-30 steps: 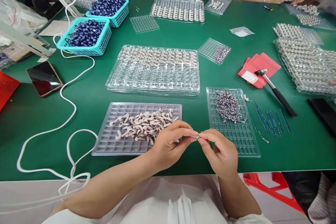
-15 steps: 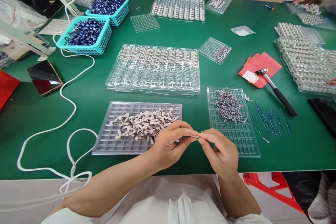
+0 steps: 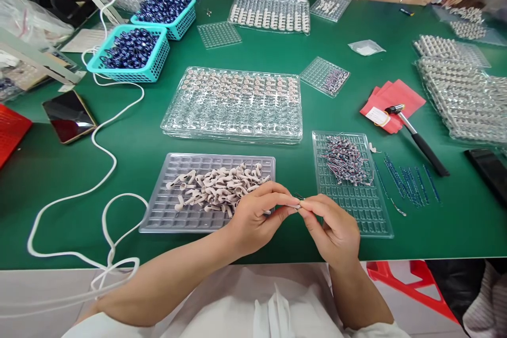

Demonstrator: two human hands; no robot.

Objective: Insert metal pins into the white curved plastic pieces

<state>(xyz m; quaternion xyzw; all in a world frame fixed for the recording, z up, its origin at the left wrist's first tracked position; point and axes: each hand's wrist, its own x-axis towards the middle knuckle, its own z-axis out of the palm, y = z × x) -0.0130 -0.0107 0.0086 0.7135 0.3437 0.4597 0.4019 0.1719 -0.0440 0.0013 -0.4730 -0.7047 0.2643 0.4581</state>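
My left hand [image 3: 259, 216] pinches a small off-white piece, apparently an earbud shell [image 3: 295, 205], between thumb and fingers. Right against those fingertips, my right hand [image 3: 330, 224] is closed in a pinch on a tiny part with thin dark wires [image 3: 299, 197]; most of it is hidden by the fingers. Beneath and left of my left hand, a grey compartment tray [image 3: 156, 206] bears a heap of off-white earbud shells [image 3: 222, 185]. Just beyond my right hand lies a clear tray [image 3: 356, 211] with a pile of thin wired parts [image 3: 346, 161].
Stacked clear trays [image 3: 229, 116] stand ahead, partly filled with shells. A hammer [image 3: 420, 142] lies on red bags [image 3: 400, 95], near blue strips [image 3: 407, 185]. At left are turquoise baskets [image 3: 152, 66], a phone [image 3: 69, 116] and a white cable [image 3: 113, 158]. Two co-workers sit opposite.
Both my hands keep the same pinch at the same spot. The view has shifted very slightly. A co-worker's fingers at the right edge have gone out of view.
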